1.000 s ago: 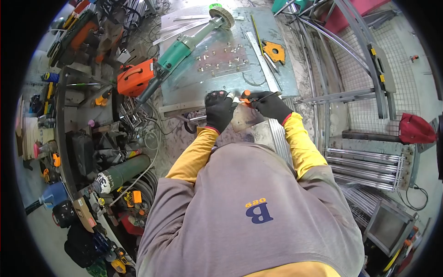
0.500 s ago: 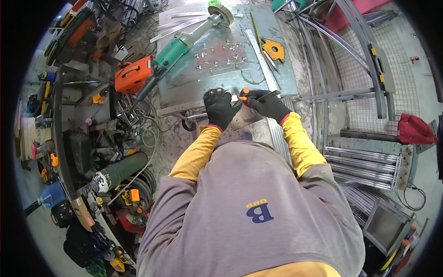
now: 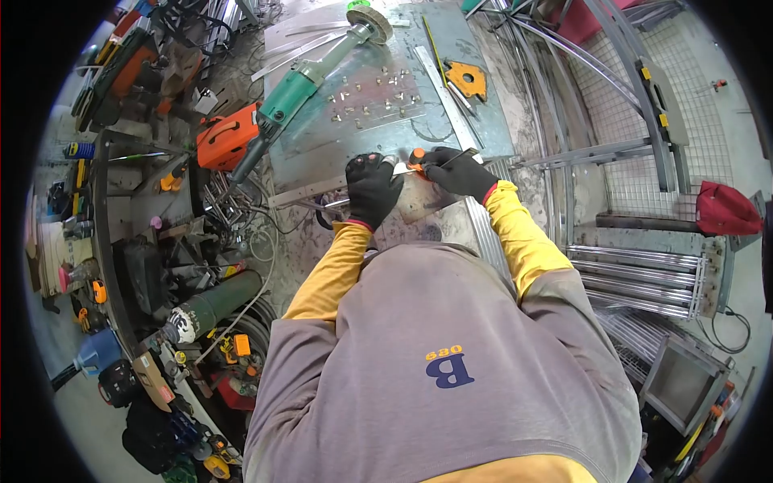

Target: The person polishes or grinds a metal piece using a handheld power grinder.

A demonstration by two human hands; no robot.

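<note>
My left hand, in a black glove, is closed on a small pale metal piece at the near edge of the metal table. Just right of it, my right hand, also gloved, is closed round a thin dark tool whose kind I cannot make out. An orange-handled object stands between the two hands, its lower part partly hidden by the fingers. Beyond them, many small metal pieces are spread on the tabletop, with a long metal ruler to their right.
A green angle grinder lies across the table's left side beside an orange case. An orange magnetic square rests at the right. Metal frames stand farther right; a green gas cylinder lies at the lower left.
The view has shifted slightly, so the table and tools appear a little farther left and up. Both hands have drawn slightly apart, each keeping its hold.
</note>
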